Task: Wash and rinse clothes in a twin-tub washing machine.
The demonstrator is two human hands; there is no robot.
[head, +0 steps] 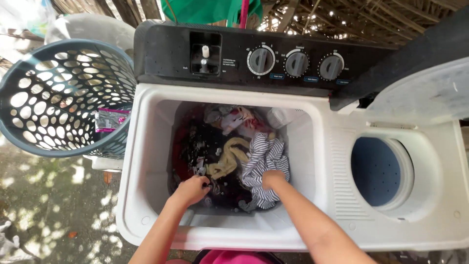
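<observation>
From the head camera, both arms reached down into the wash tub (146, 146) of a white twin-tub washing machine (332, 161). The left hand (191, 189) was curled shut, its fingers pinching dark wet laundry (195, 146) near the tub's front edge. The right hand (272, 179) was closed too, bunching a black-and-white striped garment (266, 161) at the tub's front right. Between the two hands lay a yellow cloth (228, 157) (twisted, draped over the dark pile), with pale printed pieces (229, 117) toward the back wall. To the right sat the open spinner drum (378, 171), blue inside. Three dials (296, 63) lined the black control panel behind. A perforated blue laundry basket (58, 98) stood tilted at the machine's left, holding a small foil sachet (110, 119).
</observation>
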